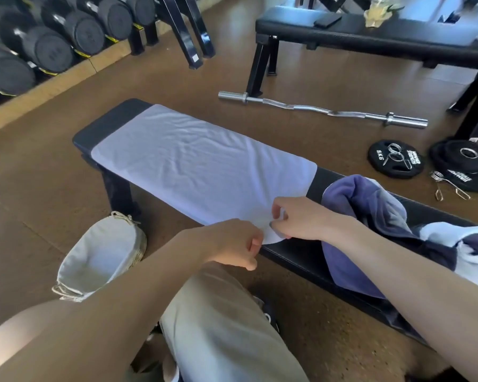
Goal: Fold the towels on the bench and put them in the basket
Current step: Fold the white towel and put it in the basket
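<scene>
Basket (100, 260) sits on the floor, left. Left hand (233, 244) and right hand (298, 217) both pinch the towel's (199, 161) near corner — its long axis runs along the bench (295, 257), away up-left.

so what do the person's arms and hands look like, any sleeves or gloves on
Both forearms are bare as far as the frame shows: no sleeves, gloves, watch or rings visible on the left hand or right hand. Light khaki trousers cover the raised knee below.
</scene>
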`<state>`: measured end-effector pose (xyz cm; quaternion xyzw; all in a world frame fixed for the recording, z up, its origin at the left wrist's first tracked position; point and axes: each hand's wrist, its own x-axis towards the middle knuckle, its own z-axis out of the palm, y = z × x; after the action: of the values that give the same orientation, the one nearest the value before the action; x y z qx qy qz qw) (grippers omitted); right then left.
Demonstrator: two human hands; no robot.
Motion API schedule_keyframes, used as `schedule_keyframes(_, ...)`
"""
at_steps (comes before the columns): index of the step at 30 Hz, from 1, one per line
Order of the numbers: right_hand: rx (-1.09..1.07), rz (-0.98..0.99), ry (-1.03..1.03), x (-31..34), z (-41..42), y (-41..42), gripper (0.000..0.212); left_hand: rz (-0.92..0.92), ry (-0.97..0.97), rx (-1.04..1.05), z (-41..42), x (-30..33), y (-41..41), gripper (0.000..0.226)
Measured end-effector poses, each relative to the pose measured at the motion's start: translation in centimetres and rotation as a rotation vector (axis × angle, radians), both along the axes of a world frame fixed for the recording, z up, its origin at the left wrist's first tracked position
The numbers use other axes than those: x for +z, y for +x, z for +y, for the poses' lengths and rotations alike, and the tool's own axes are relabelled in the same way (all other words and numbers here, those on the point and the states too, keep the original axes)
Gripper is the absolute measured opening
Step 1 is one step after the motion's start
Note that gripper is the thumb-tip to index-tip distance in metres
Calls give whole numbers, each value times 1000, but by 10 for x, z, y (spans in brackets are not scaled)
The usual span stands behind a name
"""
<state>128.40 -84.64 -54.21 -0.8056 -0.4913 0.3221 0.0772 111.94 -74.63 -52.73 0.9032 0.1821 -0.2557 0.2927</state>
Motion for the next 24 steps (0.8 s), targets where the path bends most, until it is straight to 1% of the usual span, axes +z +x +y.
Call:
schedule_keyframes(2,90,-52,-71,4,-2,1,26,38,-64,31,2,8,-2,15)
schedule_keyframes(4,166,-126,-125,7,-3,0,36,7,-96,96,8,13,0,21)
schedule_keyframes(5,191,-158,-142,8,-3,-1,36,-38,-96,136,11,14,2,22)
schedule_keyframes(7,199,-224,-132,9,1,-1,26,-163,-41,210,19,10,5,14)
schedule_keyframes(8,176,-252,-98,8,5,-1,23,-213,22,230,22,6,7,6)
schedule_keyframes(9,134,-279,-19,8,11,0,20,-247,101,233,24,1,10,7)
schedule_keyframes(11,20,-349,179,1,24,4,8,-269,250,190,22,-10,17,23)
schedule_keyframes(13,-51,-411,291,-12,39,11,28,-279,320,137,17,-17,26,24)
schedule_keyframes(14,-67,-426,283,-21,45,16,37,-270,302,100,13,-20,29,20)
schedule_keyframes(16,-65,-466,201,-40,52,29,47,-212,248,-31,6,-23,32,16)
schedule_keyframes(17,-62,-489,162,-49,53,36,50,-190,267,-122,3,-23,31,23)
schedule_keyframes(19,-94,-514,123,-61,54,48,53,-196,404,-301,-1,-26,28,43)
schedule_keyframes(20,-123,-521,113,-64,55,52,54,-210,461,-346,-1,-29,28,53)
schedule_keyframes(21,-146,-527,102,-66,57,55,55,-235,477,-341,0,-32,30,60)
schedule_keyframes(23,-185,-545,85,-66,61,58,55,-299,402,-203,4,-35,36,63)
schedule_keyframes(24,-204,-550,75,-65,63,60,54,-336,401,-132,6,-37,40,65)
